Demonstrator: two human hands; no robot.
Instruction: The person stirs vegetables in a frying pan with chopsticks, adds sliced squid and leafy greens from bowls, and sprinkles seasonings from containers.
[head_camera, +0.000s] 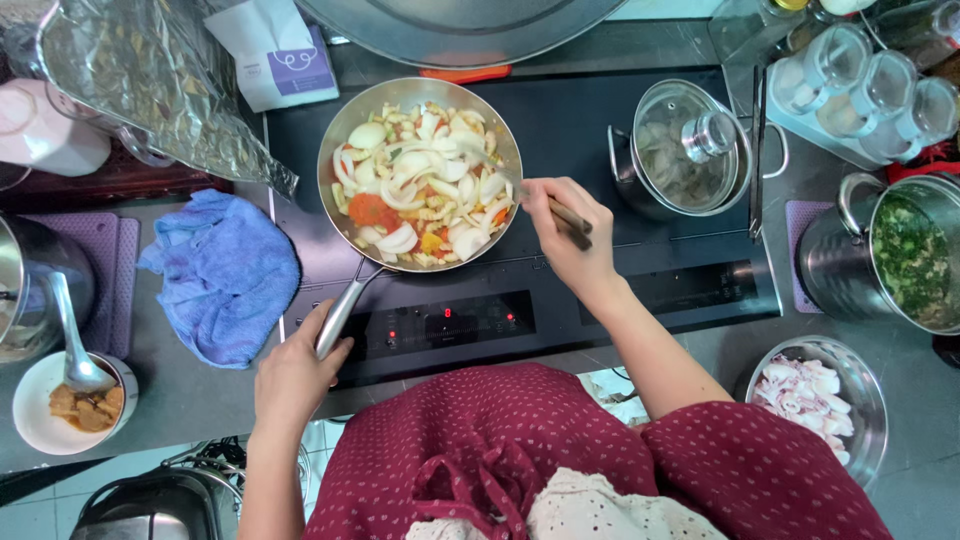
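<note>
A steel frying pan (335, 150) stands on the black induction cooktop (580, 130), filled with sliced onion, tomato and other pale pieces. My left hand (295, 375) grips the end of the pan's long handle (340, 310) at the cooktop's front edge. My right hand (565, 230) is closed on a wooden-handled utensil (540, 203) whose metal end reaches into the right side of the pan's food.
A lidded steel pot (685, 150) sits on the right burner. A pot of green soup (905, 255) and a bowl of sliced pale meat (815, 395) are at right. A blue cloth (225, 275), a small bowl with a spoon (70, 395) and foil (150, 80) lie left.
</note>
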